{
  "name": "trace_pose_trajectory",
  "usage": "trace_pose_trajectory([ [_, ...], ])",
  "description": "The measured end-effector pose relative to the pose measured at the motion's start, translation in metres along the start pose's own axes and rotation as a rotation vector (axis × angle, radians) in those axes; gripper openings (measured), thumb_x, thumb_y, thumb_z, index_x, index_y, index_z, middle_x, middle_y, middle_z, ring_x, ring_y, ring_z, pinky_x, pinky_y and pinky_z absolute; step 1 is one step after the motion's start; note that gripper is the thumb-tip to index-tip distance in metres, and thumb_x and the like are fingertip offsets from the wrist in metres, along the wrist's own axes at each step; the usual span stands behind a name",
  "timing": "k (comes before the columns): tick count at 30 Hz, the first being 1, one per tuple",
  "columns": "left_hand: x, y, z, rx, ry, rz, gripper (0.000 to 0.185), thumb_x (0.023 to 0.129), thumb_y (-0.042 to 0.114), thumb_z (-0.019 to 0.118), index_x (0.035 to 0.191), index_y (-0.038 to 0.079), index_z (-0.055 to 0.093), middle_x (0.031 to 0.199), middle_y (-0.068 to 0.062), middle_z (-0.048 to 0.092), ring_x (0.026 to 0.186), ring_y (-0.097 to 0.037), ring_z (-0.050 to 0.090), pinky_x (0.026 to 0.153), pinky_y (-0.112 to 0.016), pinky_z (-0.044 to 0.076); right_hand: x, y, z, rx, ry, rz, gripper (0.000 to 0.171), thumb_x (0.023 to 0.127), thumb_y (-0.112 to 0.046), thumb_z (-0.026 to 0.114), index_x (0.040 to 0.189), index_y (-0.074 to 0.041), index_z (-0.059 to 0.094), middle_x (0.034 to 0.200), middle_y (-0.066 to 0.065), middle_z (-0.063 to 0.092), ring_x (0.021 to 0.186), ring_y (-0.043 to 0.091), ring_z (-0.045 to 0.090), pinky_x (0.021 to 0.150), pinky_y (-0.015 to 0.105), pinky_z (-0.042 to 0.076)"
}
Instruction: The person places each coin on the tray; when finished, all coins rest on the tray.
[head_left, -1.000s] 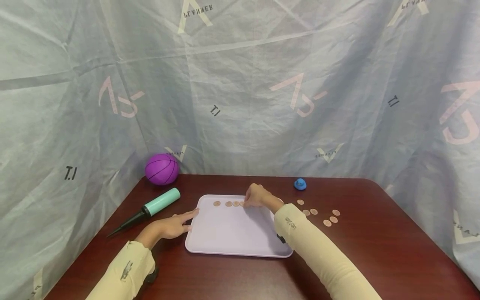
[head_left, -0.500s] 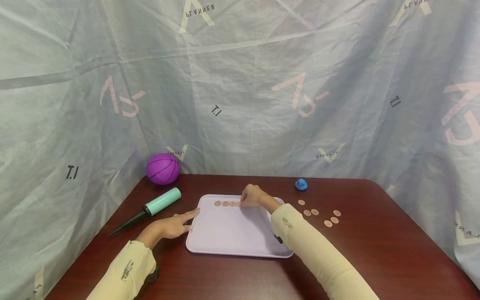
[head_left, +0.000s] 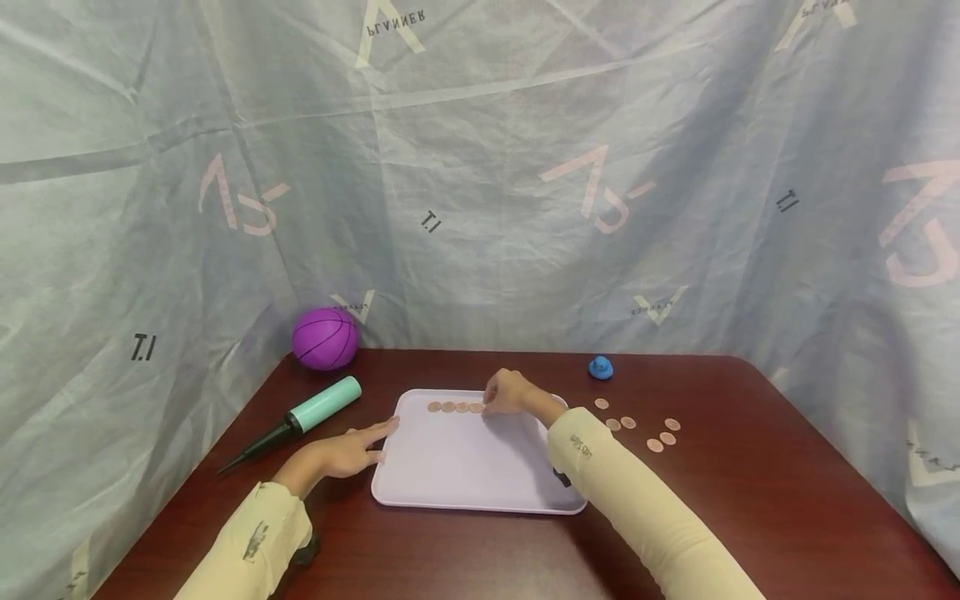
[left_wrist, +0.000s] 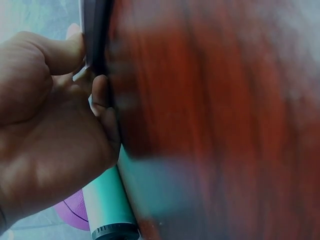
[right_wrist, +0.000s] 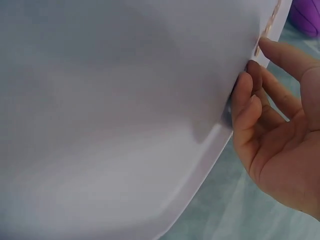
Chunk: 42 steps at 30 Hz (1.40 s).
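Observation:
A lavender tray point(head_left: 472, 467) lies in the middle of a dark red table point(head_left: 750, 500). Along its far edge sits a tight row of several copper coins point(head_left: 454, 407). My right hand point(head_left: 501, 398) reaches over the tray, and its fingertips touch the right end of that row. The right wrist view shows the loosely extended fingers point(right_wrist: 245, 95) against the tray's white floor point(right_wrist: 100, 125), beside the coins point(right_wrist: 267, 27). My left hand point(head_left: 352, 446) lies flat on the table, fingers straight, against the tray's left rim point(left_wrist: 95, 30).
Several loose coins point(head_left: 628, 422) lie on the table right of the tray. A small blue duck point(head_left: 600, 367) sits behind them. A purple ball point(head_left: 325, 338) and a teal pump point(head_left: 300, 419) are at the back left. Grey printed sheeting surrounds the table.
The coins on the tray have closed up into a tighter row toward the left. My right hand has shifted slightly left with them. The left hand has stayed still.

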<state>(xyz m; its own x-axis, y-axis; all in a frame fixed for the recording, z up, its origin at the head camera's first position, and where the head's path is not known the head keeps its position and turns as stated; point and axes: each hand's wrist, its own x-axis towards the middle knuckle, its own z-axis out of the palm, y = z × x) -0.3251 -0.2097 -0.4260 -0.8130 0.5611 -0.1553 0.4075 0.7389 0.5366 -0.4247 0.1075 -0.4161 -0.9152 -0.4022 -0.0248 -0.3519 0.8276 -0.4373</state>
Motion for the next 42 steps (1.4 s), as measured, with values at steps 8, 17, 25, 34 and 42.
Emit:
trace_pose_trajectory([
  [8,0.0,-0.002,0.001,-0.018,0.003,0.011,0.062,0.102,0.017,0.05,0.155,-0.002,0.023,0.158,-0.03,0.021,0.144,-0.051,0.018,0.112,-0.071,0.005,-0.022,0.024,-0.023,0.105,0.024,-0.043,0.021,0.079,-0.017,0.083,0.096,-0.006,0.076,0.088,0.001,0.074,0.068,0.01,0.066,0.056,0.029,0.056],
  [17,0.001,-0.003,-0.001,0.009,-0.007,0.001,0.063,0.102,0.018,0.049,0.156,-0.001,0.021,0.158,-0.029,0.02,0.144,-0.05,0.018,0.112,-0.07,0.004,-0.052,0.051,-0.048,0.171,0.002,-0.036,0.027,0.084,-0.015,0.08,0.106,-0.003,0.073,0.097,0.005,0.075,0.073,0.019,0.068,0.056,0.034,0.057],
  [25,0.0,-0.001,0.0,-0.006,-0.012,0.004,0.062,0.102,0.013,0.049,0.155,-0.004,0.021,0.158,-0.03,0.021,0.144,-0.05,0.019,0.112,-0.071,0.005,-0.08,0.076,-0.061,0.165,0.032,-0.138,0.026,0.085,-0.012,0.078,0.106,0.003,0.072,0.092,0.004,0.074,0.085,0.017,0.069,0.067,0.031,0.057],
  [34,0.001,-0.001,0.0,-0.008,0.0,-0.018,0.062,0.101,0.015,0.052,0.155,-0.001,0.025,0.159,-0.027,0.023,0.145,-0.048,0.02,0.113,-0.07,0.005,-0.102,0.099,-0.068,0.212,0.044,-0.08,0.027,0.084,-0.008,0.077,0.108,0.003,0.071,0.094,0.005,0.072,0.053,0.008,0.054,0.049,0.026,0.047],
  [42,0.003,-0.003,-0.001,0.023,-0.014,-0.024,0.063,0.102,0.017,0.049,0.156,0.001,0.022,0.159,-0.026,0.021,0.145,-0.048,0.019,0.113,-0.069,0.006,-0.119,0.12,-0.072,0.158,0.032,-0.05,0.025,0.081,-0.006,0.079,0.105,0.001,0.073,0.097,0.008,0.073,0.076,0.016,0.067,0.063,0.03,0.056],
])
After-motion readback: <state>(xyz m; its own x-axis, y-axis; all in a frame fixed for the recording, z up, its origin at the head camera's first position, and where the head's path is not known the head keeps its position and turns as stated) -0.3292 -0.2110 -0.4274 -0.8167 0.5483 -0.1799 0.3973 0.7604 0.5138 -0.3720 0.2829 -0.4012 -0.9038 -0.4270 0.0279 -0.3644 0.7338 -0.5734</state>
